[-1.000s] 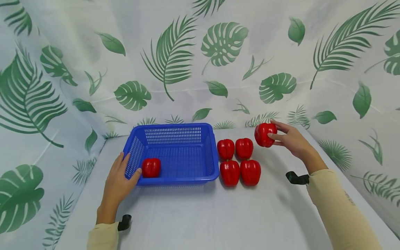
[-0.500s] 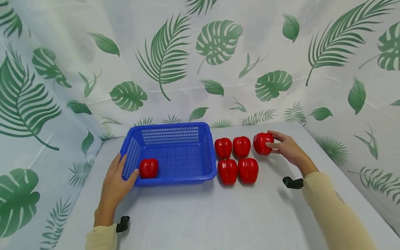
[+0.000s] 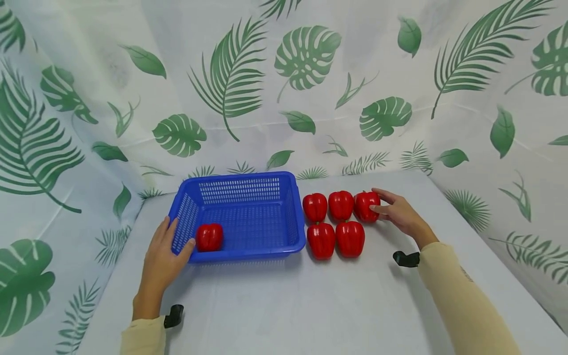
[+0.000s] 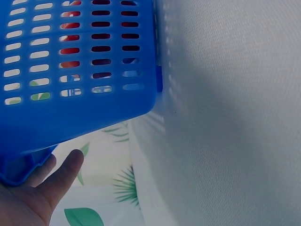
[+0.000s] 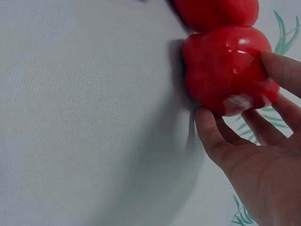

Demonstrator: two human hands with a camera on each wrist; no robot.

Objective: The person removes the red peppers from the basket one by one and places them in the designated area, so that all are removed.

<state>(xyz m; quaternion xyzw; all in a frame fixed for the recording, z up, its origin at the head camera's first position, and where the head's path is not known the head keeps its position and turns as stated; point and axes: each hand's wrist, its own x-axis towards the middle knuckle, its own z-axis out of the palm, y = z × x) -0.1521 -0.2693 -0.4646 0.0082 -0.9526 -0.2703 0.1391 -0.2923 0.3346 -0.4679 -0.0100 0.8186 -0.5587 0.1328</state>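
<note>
Against the front left corner of a blue plastic basket [image 3: 248,256] rests my left hand [image 3: 159,261], its fingers along the left side and its thumb at the front rim. In the left wrist view, straight fingers [image 4: 66,174] show beside the basket's rim. A red bell pepper [image 3: 210,237] lies inside, near that corner. Right of the basket, my right hand [image 3: 397,214] holds another red bell pepper [image 3: 366,207] at the right end of the back row. Its thumb and fingers spread around this pepper in the right wrist view, where a neighbouring pepper [image 5: 216,12] sits right up against it.
Two red peppers, one at the back left [image 3: 315,207] and one beside it [image 3: 340,205], continue that row. Two more peppers, left [image 3: 321,240] and right [image 3: 350,239], stand in front. A leaf-patterned curtain [image 3: 248,98] rises behind the white table [image 3: 266,305].
My right hand has lowered the pepper and moved it left, to the end of the back row beside the others. The left hand stays at the basket corner; the head view has shifted slightly.
</note>
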